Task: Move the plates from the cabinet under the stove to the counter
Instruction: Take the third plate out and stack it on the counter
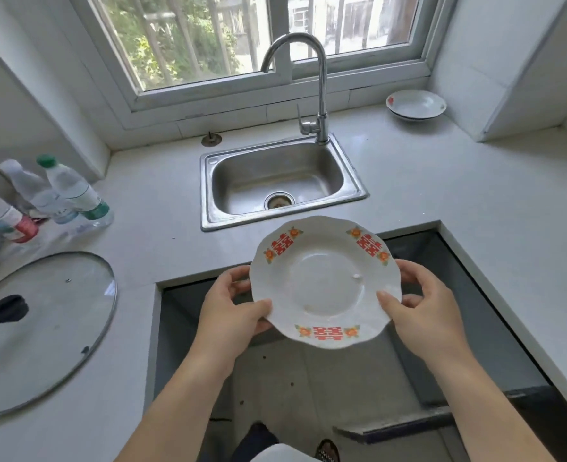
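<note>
You hold a white plate [325, 281] with a scalloped rim and three red-and-orange motifs in both hands, up in the air over the open gap in the counter [442, 195], just on your side of the sink [282, 181]. Your left hand [232, 308] grips the plate's left edge, thumb laid on top of the rim and the fingers curled underneath; your right hand [422, 305] grips the right edge in the same way, thumb on the upper face near the lower right of the rim, fingers wrapped below. The plate sits roughly level, tilted a little toward you, and touches nothing but your hands. At the far right of the counter, near the window corner, a small stack of plates [416, 105] rests on the white surface, well apart from the one you carry. A curved tap [312, 85] rises behind the sink, under the window [242, 38]. To your left a glass lid [39, 331] with a dark knob lies flat on the counter, and beyond it stand several plastic bottles [72, 191], one with a green cap. Below the plate you can see grey floor and the toe of a shoe [327, 450]
</note>
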